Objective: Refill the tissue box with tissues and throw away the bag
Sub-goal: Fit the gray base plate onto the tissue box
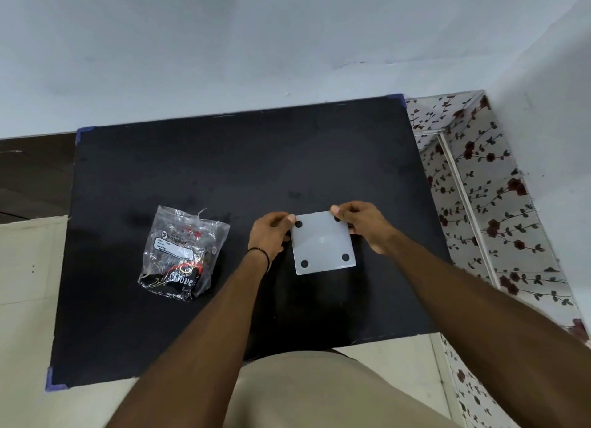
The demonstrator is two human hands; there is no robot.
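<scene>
I see the tissue box (323, 243) at the centre-right of the black mat (224, 172), presented with a flat white square face toward the camera. That face carries four round black pads, one near each corner; the far-right pad is partly covered by a finger. I cannot tell whether the box rests on the mat or is lifted off it.

My left hand (270, 235) grips the box at its far-left corner and left edge, thumb laid on the white face just beside the far-left pad, remaining fingers curled behind the edge. A thin dark band circles that wrist. My right hand (364, 227) is closed on the far-right corner, thumb on the far edge and fingers wrapped down the right side. Both hands are clamped on the box.

The bag (182, 255) lies on the mat to the left of the box, well apart from it and from both hands. It is clear crinkled plastic with a white label and a black and red printed area at its near end. Its far edge looks torn and ragged.

The mat has blue tape at its corners. A floral-patterned surface (479, 204) lies to the right of the mat.
</scene>
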